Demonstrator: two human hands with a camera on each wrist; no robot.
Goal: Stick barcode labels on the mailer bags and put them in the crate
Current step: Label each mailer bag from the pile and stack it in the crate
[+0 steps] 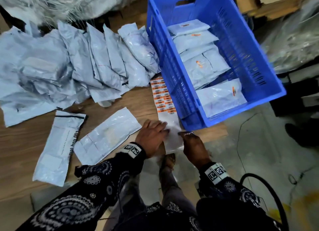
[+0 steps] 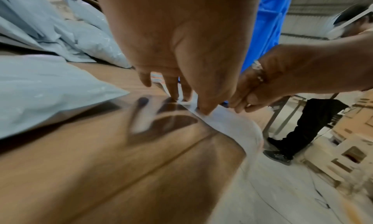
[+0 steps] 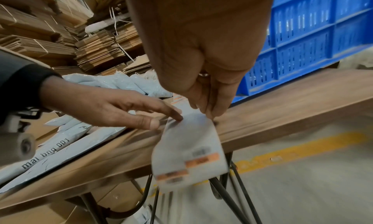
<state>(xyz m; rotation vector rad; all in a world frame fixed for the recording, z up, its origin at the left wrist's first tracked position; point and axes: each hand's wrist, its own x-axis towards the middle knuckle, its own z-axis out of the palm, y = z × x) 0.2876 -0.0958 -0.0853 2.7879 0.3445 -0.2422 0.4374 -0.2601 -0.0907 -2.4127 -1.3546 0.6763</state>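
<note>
A long label strip (image 1: 164, 99) with orange barcode labels lies beside the blue crate (image 1: 174, 85) and hangs over the table's front edge (image 3: 191, 147). My left hand (image 1: 162, 129) presses on its blank part with straight fingers (image 3: 177, 115). Opposite it, my right hand (image 1: 183, 133) pinches the strip's right edge (image 3: 210, 114). Two pale blue mailer bags (image 1: 107, 135) (image 1: 58, 148) lie flat left of my hands. A larger pile of bags (image 1: 69, 66) fills the far left. Several labelled bags (image 1: 221, 97) lie inside the crate.
The wooden table (image 1: 25, 139) ends just below my hands, with concrete floor beyond. Plastic-wrapped bundles (image 1: 60, 2) sit at the back. Flat cardboard stacks (image 3: 96, 51) stand behind the table. Another person's legs (image 2: 298, 128) stand to the right. A black cable (image 1: 269, 187) loops near my right arm.
</note>
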